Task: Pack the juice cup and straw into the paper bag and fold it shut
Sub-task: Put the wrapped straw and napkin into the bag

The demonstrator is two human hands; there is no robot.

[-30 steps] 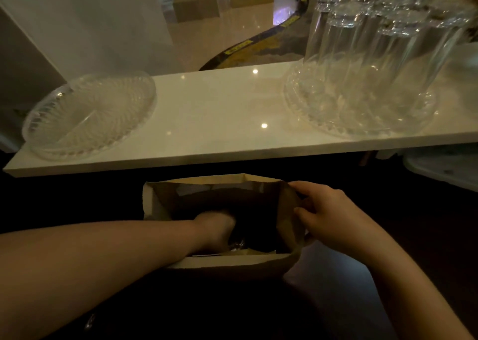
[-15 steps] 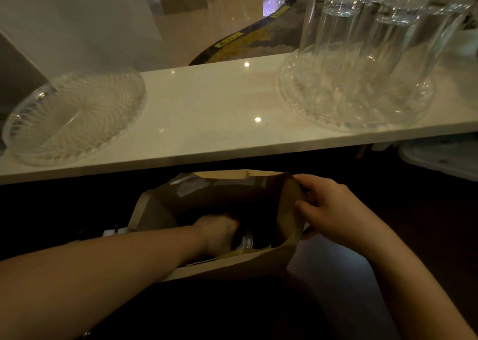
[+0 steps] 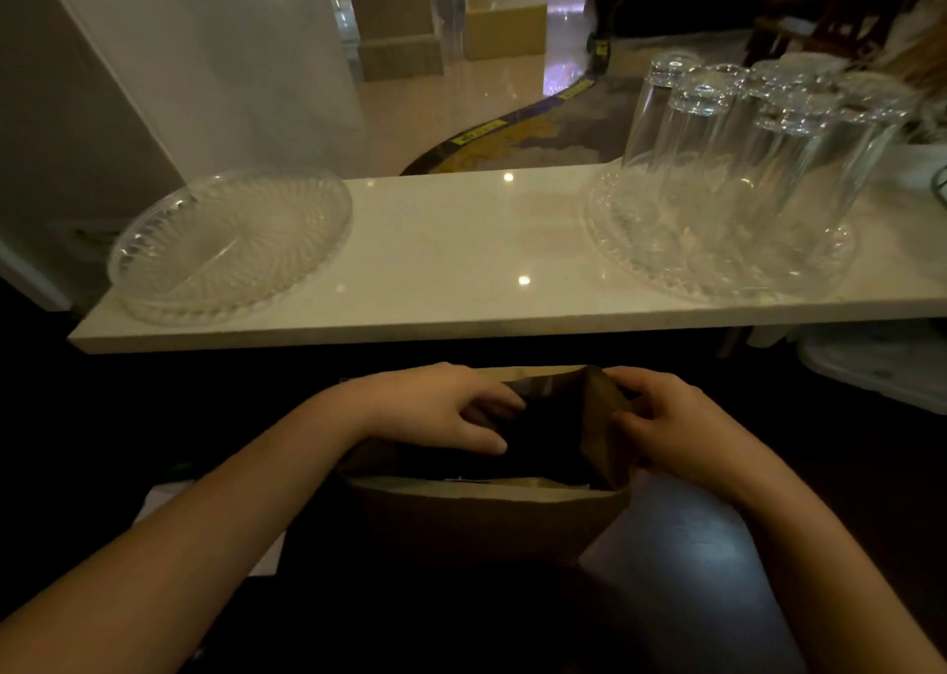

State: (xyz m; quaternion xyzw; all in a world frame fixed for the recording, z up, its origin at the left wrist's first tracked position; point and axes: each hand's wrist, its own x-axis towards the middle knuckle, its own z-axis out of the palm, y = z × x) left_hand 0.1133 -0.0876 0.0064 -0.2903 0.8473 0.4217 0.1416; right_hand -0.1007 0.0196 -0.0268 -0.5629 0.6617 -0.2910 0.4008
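A brown paper bag [image 3: 481,517] stands open on the dark surface below the white counter. Its inside is dark, so the juice cup and straw are hidden from me. My left hand [image 3: 440,407] lies over the bag's left top edge, fingers curled onto the rim. My right hand [image 3: 666,422] pinches the bag's right side panel, which is pushed inward. Both hands are at the bag's mouth, on opposite sides.
A white counter shelf [image 3: 461,253] runs across just beyond the bag. On it sit a clear glass platter [image 3: 230,243] at the left and a glass tray [image 3: 717,273] with several upturned glasses [image 3: 717,125] at the right. A white container [image 3: 881,366] lies at the right.
My left hand has come up out of the bag and now rests on its left top edge. My right hand has stayed on the right side, pressing that panel inward.
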